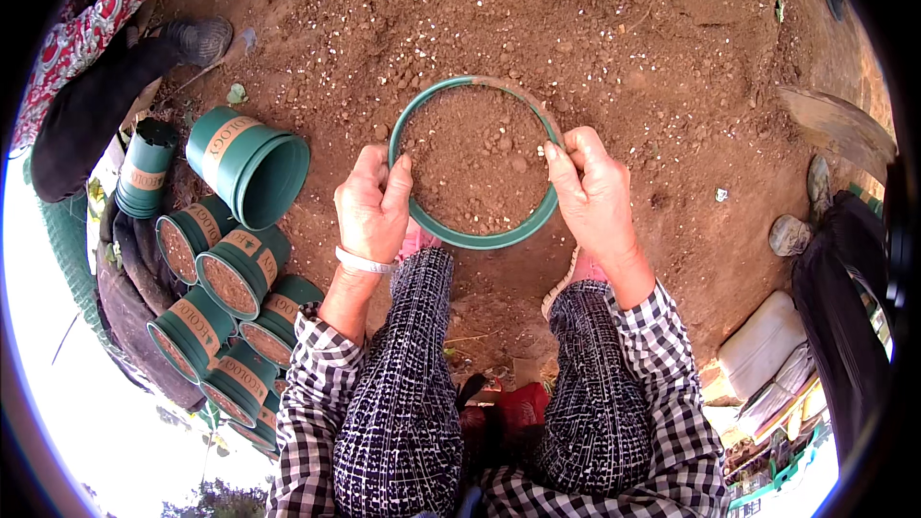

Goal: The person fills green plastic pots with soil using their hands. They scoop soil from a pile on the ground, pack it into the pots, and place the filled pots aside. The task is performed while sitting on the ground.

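Note:
A round green plastic plant pot (496, 239), filled with brown soil (478, 158), is between my two hands in the middle of the view. My left hand (374, 194) grips its left rim, thumb over the edge; a pale band is around that wrist. On the right rim, my right hand (591, 187) pinches the edge between thumb and fingers. Soil clings to the upper right part of the rim. The pot's outer wall and base are hidden from above.
Loose soil with white specks (345, 29) spreads around the pot. At left are nested empty green pots (270, 180), a narrower stack (146, 169) and several soil-filled pots (230, 280) lying tilted. Another person's leg and shoe (198, 42) are at upper left. Stones (789, 235) lie at right.

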A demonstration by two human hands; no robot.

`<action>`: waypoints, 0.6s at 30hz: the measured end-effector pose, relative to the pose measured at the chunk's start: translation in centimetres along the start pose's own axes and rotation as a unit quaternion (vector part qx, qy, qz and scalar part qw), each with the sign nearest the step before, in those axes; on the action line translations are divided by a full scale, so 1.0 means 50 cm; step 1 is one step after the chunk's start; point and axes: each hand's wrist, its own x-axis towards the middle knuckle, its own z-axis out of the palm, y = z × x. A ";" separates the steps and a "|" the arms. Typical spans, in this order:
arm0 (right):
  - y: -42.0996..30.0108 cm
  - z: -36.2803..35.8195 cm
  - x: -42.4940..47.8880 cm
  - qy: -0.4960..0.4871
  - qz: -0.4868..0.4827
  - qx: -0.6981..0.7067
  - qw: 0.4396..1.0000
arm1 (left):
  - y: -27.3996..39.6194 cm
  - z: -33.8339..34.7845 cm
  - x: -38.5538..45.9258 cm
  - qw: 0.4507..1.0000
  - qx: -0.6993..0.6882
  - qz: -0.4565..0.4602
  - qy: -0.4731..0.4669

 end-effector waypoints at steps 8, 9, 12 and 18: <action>0.135 -0.073 0.091 0.125 -0.012 -0.353 0.927 | -0.028 0.015 -0.001 0.995 -0.093 -0.020 0.006; 0.168 -0.041 0.092 0.104 -0.038 -0.351 0.930 | -0.026 0.016 0.001 0.995 -0.095 -0.019 0.009; 0.236 0.001 0.101 0.072 -0.037 -0.434 0.897 | -0.024 0.017 0.005 0.996 -0.082 -0.015 0.007; 0.101 -0.070 0.127 0.125 0.066 0.184 0.973 | -0.024 0.016 0.002 0.993 -0.115 -0.035 0.010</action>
